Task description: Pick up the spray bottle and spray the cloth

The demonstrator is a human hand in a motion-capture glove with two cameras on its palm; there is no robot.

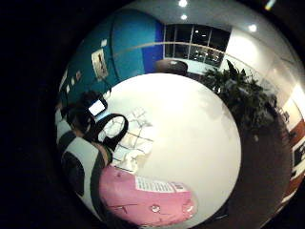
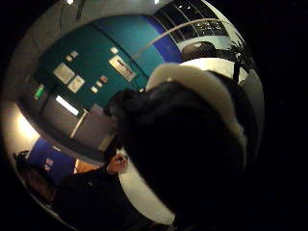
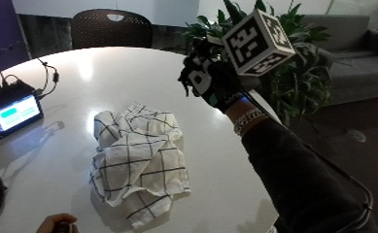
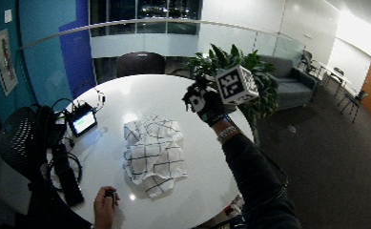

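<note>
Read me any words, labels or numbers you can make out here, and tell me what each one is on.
None can be read.
Pink bottle held close to the right hand: a white label with print, too blurred to read.
Small screen on the table: lit, with a green patch, text too small.
Wall posters: too blurred.
Checked cloth: no text.

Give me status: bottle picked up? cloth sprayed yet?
Done: looks picked up; the pink spray bottle sits close against the palm in the little-finger palm view, though the outside view hides it. In hand: the gloved right hand is raised above the table, beside the checked cloth. Left: spraying; no mist or wet patch is visible.
</note>
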